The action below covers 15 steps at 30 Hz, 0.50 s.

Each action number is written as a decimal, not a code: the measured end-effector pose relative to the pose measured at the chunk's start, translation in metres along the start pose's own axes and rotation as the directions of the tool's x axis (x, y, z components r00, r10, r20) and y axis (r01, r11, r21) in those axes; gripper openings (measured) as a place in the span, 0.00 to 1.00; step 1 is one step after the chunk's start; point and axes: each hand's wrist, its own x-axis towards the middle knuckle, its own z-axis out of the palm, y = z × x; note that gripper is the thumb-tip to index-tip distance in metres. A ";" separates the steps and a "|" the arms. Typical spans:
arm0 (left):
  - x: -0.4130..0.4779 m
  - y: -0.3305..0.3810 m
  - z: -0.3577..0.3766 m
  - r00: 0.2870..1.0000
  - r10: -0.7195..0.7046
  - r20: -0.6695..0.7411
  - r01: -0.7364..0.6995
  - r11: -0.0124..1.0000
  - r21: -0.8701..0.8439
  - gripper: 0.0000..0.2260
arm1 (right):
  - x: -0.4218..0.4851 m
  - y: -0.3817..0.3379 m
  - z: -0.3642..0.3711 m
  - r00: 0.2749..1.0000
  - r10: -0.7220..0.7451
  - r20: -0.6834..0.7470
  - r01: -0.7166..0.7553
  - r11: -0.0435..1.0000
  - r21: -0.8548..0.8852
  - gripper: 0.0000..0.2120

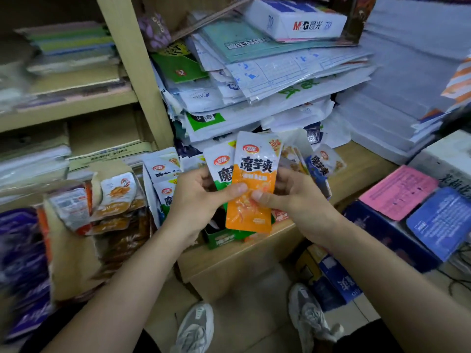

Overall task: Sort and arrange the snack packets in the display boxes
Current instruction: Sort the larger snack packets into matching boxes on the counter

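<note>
Biggest thing in my feed is a slumping stack of plastic-sleeved papers and forms (280, 72) along the back of the pale wooden counter (242, 253), with a white paper-ream box (300, 19) on top. A low green cardboard display box (224, 239) sits at the counter's front edge, directly under the hands. By the left edge there's a torn brown cardboard box (71, 250) of orange-brown foil packets, then a row of upright white-and-blue packets (163, 169). Task item is the orange-and-white foil snack packet (252, 189), held upright in the air over the green box and overlapping a green-and-white packet (220, 166) just behind it. Left hand (198, 197) and right hand (298, 197) both pinch the pair, thumbs pressed flat on the orange face and nearly touching. The other fingers are curled behind, so I can't tell how they lie.

Risks as I read it:
- Slick foil held by thumb pressure only, so one packet could slide out and drop past the front edge.
- Two flavours are stacked together, so the orange one could easily end up in the green box.
- The torn box may spill if knocked.
- The paper stack leans toward the packets.

Readable: red oval 卫龙 logo, black 魔芋爽, "20%" in the packet's top corner, and "M&G 晨光 70" on the ream box.
</note>
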 end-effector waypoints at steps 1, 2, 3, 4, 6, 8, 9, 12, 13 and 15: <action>-0.001 0.002 -0.004 1.000 -0.008 -0.026 0.007 1.000 -0.026 0.15 | 0.001 0.000 0.007 1.000 -0.002 0.028 0.002 1.000 -0.004 0.20; -0.003 0.005 -0.008 0.999 -0.017 -0.044 0.015 0.999 -0.043 0.14 | 0.002 -0.001 0.014 0.999 -0.006 0.037 0.006 1.000 -0.005 0.17; -0.004 0.006 -0.015 0.998 -0.022 -0.055 0.019 0.999 -0.045 0.13 | 0.005 -0.002 0.019 0.999 -0.011 0.036 0.012 1.000 -0.005 0.16; -0.004 0.007 -0.023 0.998 -0.023 -0.062 0.021 0.999 -0.035 0.11 | 0.007 -0.003 0.024 0.999 -0.016 0.032 0.016 1.000 -0.005 0.15; -0.004 0.007 -0.041 0.998 -0.016 -0.062 0.017 1.000 0.005 0.08 | 0.012 -0.004 0.033 0.999 -0.028 0.036 0.029 1.000 -0.010 0.13; -0.005 0.005 -0.057 0.997 0.004 -0.075 -0.001 0.999 0.034 0.07 | 0.016 -0.004 0.044 0.998 -0.047 0.037 0.047 0.999 -0.007 0.08; -0.006 0.004 -0.064 0.994 0.017 -0.109 -0.012 0.999 0.040 0.08 | 0.017 -0.004 0.049 0.998 -0.061 0.016 0.062 0.998 -0.012 0.07; -0.005 0.003 -0.087 0.929 0.092 -0.357 -0.085 0.996 0.035 0.06 | 0.025 -0.007 0.056 0.979 -0.131 -0.158 0.121 0.990 -0.073 0.02; -0.004 0.004 -0.094 0.887 0.122 -0.445 -0.117 0.992 0.038 0.06 | 0.029 -0.009 0.055 0.964 -0.153 -0.217 0.133 0.986 -0.104 0.01; -0.002 0.006 -0.107 0.805 0.159 -0.571 -0.170 0.985 0.036 0.06 | 0.035 -0.009 0.051 0.941 -0.166 -0.294 0.129 0.982 -0.141 0.05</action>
